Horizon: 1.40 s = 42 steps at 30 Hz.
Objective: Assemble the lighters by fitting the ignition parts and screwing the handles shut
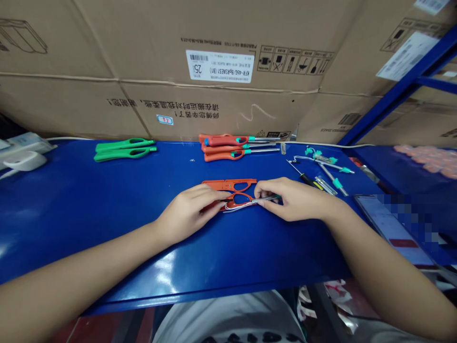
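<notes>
Nearest the body, both forearms are reaching out over the blue bench [107, 228], and the left hand [189, 212] is pressing down flat on the grip end of an orange lighter shell [237, 200], seemingly to pin it against the surface so it is not sliding. The right hand [291, 197] is pinching a thin metal tube [266, 198] between thumb and fingertips, lining it up with the shell's front end. Just beyond, touching or almost touching that piece, a second orange half shell [228, 184] is lying open side up, waiting within easy reach. To the right, several loose tube assemblies with teal tips [328, 169] are lying scattered, about four, though they are overlapping. Farther back, three finished orange lighters [232, 146] are sitting stacked together, and two green shells [123, 148] are lying side by side to the left. Cardboard cartons [221, 66] are standing behind.
</notes>
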{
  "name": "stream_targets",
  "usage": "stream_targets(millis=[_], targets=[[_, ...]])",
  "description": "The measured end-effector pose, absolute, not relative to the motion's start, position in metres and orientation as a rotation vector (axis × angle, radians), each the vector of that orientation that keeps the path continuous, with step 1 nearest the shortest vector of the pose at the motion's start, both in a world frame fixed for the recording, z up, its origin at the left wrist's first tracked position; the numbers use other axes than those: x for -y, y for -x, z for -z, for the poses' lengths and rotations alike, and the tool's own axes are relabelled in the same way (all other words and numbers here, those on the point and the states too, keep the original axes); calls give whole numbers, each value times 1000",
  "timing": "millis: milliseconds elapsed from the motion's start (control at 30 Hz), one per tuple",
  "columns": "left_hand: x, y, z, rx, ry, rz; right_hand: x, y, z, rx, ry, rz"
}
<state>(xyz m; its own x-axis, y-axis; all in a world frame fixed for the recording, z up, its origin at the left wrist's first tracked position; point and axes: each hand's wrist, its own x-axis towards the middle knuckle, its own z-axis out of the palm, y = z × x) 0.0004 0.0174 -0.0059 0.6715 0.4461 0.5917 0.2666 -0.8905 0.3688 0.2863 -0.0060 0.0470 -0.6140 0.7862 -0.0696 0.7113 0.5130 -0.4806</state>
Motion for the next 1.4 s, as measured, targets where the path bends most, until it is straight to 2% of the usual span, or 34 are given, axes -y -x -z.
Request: stream_targets(millis=[1167, 1400], targets=[[-22, -1, 11, -545, -2712, -949, -5, -300, -41, 2635, 1193, -569], [-22, 0, 9, -568, -2693, -950, -1, -294, -42, 2712, 1311, -375]])
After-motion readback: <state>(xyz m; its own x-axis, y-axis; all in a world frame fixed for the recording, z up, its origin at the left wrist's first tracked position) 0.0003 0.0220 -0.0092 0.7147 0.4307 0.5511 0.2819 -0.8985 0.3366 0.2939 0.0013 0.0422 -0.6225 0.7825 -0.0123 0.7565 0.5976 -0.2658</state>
